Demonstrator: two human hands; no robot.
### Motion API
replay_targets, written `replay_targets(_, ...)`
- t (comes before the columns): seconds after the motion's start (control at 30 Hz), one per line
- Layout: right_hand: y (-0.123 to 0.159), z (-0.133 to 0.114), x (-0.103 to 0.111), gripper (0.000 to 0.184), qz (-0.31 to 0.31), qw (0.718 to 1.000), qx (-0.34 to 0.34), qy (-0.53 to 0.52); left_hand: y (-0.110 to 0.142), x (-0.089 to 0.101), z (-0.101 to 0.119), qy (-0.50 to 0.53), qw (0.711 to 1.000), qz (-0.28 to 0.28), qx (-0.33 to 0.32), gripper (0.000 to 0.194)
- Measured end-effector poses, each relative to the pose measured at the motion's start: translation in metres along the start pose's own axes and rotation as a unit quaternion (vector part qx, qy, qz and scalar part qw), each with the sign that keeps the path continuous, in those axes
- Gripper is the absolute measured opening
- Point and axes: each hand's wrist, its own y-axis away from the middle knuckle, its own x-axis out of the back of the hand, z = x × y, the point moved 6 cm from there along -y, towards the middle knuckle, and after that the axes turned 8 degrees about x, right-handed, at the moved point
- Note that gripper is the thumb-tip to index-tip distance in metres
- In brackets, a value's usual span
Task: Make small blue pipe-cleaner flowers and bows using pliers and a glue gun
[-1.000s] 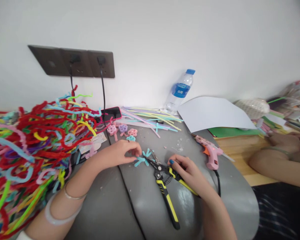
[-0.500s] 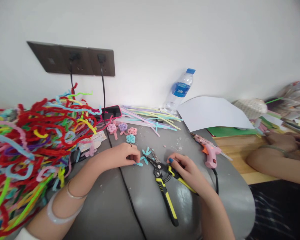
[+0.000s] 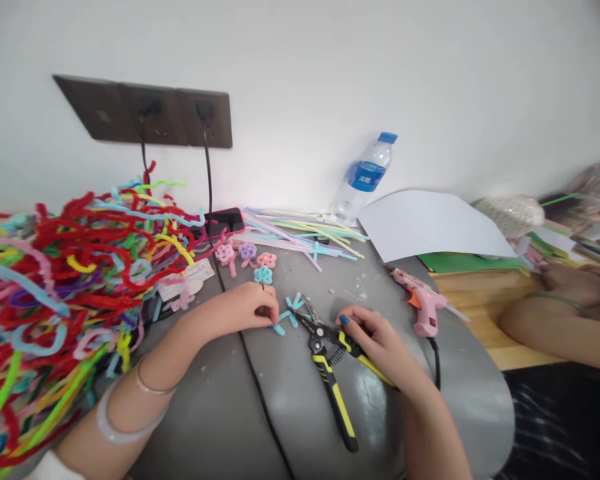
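My left hand (image 3: 257, 308) is closed, thumb and finger pinched at one end of a short light-blue pipe cleaner piece (image 3: 279, 329). Just right of it, several more short blue pipe cleaner pieces (image 3: 295, 303) lie by the jaws of the wire cutters (image 3: 319, 331). Those cutters, with black and yellow handles, lie spread on the grey table (image 3: 300, 413). My right hand (image 3: 373, 333) has curled fingers around the upper handle; the palm side is hidden. Beyond my left hand sit small pipe cleaner flowers, pink (image 3: 225, 254), purple (image 3: 247, 251) and blue (image 3: 263, 274).
Tangled colourful pipe cleaners (image 3: 80, 280) heap up at left. Straight pipe cleaners (image 3: 290, 230), a phone (image 3: 227, 221) and a water bottle (image 3: 367, 175) are along the wall. A pink glue gun (image 3: 425, 308) and white paper (image 3: 430, 223) lie right, near another person's arm (image 3: 555, 327). A black cable (image 3: 257, 387) crosses the table.
The view has shifted slightly. Both hands keep nearly the same place and hold; the blue piece at my left fingertips has tilted a little.
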Motion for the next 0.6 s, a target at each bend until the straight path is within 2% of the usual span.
replay_targets(0.6, -0.0003, -0.0041, 0.0013, 0.035, 0.009, 1.0, 0.013, 0.0, 0.0011, -0.0011, -0.0052, 0.016, 1.0, 0.0, 0.024, 0.012)
